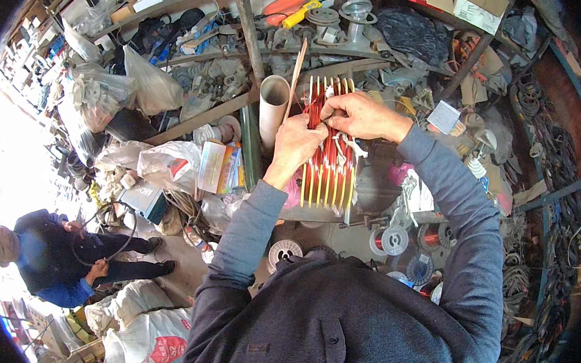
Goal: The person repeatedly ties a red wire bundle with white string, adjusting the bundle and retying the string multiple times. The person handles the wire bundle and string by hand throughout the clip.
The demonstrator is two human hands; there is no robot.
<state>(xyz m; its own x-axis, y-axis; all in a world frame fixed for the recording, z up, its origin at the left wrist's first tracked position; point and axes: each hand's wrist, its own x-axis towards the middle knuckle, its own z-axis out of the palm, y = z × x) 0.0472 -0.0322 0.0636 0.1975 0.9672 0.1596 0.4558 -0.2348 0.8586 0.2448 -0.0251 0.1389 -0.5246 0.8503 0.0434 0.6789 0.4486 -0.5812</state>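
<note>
Red enamelled copper wire windings (328,156) lie on a coil former with yellow ribs (327,187), upright before me. My left hand (298,143) grips the windings at their left side, thumb and fingers bent inward. From the right, my right hand (363,116) pinches at the middle of the windings with thumb and forefinger. Its fingertips hide exactly which strand or tie is between them. A white tie (329,91) shows beside the right forefinger. Lower on the windings hangs another knotted white cloth tie (342,157).
A pale cardboard tube (273,105) and a wooden strip (296,78) stand left of the former. Wire spools (394,241) sit below right. A cluttered shelf (260,49) runs behind. At left, a person (76,256) holds a black loop (102,235).
</note>
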